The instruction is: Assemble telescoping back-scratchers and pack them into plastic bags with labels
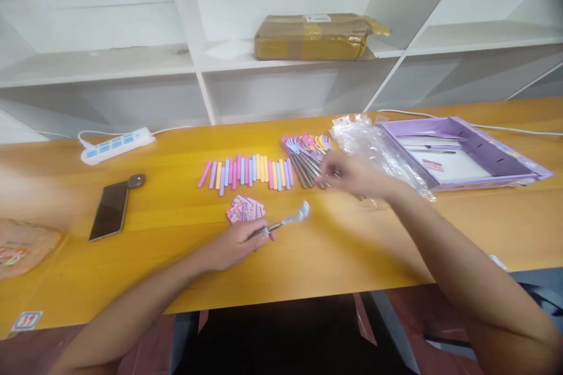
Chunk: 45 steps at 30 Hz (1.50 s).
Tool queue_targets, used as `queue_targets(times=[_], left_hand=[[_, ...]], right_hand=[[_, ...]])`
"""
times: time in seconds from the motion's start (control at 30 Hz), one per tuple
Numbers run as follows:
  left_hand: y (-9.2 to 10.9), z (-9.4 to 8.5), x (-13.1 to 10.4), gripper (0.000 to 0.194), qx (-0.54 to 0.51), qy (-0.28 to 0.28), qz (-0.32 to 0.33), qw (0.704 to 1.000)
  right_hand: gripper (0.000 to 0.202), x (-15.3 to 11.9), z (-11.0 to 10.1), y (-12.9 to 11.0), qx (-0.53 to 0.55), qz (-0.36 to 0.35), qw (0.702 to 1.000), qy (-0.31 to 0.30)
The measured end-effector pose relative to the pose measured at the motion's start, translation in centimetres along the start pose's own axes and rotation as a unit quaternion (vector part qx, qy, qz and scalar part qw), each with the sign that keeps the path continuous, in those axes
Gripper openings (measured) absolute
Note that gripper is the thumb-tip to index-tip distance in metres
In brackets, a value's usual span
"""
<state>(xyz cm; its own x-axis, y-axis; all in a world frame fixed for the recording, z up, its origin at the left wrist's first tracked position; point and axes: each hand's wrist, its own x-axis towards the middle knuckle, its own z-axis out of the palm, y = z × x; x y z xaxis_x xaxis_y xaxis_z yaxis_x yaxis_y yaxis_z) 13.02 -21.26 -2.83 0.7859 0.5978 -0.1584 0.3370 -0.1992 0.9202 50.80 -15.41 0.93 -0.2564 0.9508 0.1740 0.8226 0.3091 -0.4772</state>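
My left hand [246, 240] is closed round the metal shaft of a back scratcher [297, 215], whose light blue head points right, slightly blurred. Over the right side of a pile of similar back scratchers [305, 158] is my right hand [345, 173], its fingers curled together and smeared; what they grip is hidden. The pile has bare metal rods towards me and pink, blue, purple and orange heads at the back. To its left lies a row of coloured tubes [248, 171] in pink, purple, blue and yellow. Small printed pink cards [246, 209] lie just beyond my left hand.
Clear plastic bags [373, 152] lie beside a purple box [479, 181] at the right. A tablet [109, 211], a dark mouse-like object [136, 180] and a power strip [118, 145] are at left. A taped carton [312, 38] sits on the shelf above.
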Motion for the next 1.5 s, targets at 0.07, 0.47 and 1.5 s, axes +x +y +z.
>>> queue_targets(times=[0.07, 0.47, 1.5], left_hand=[[-0.2, 0.2, -0.1, 0.019, 0.189, 0.066, 0.03, 0.979], [-2.4, 1.3, 0.4, 0.022, 0.539, 0.144, 0.091, 0.825], [-0.7, -4.3, 2.1, 0.044, 0.541, 0.165, 0.187, 0.803]], right_hand=[[0.03, -2.6, 3.6, -4.8, 0.113, -0.116, 0.976, -0.144], [0.044, -5.1, 13.6, -12.9, 0.355, -0.212, 0.905, -0.097], [0.044, -6.6, 13.6, -13.6, 0.403, -0.155, 0.902, 0.003]])
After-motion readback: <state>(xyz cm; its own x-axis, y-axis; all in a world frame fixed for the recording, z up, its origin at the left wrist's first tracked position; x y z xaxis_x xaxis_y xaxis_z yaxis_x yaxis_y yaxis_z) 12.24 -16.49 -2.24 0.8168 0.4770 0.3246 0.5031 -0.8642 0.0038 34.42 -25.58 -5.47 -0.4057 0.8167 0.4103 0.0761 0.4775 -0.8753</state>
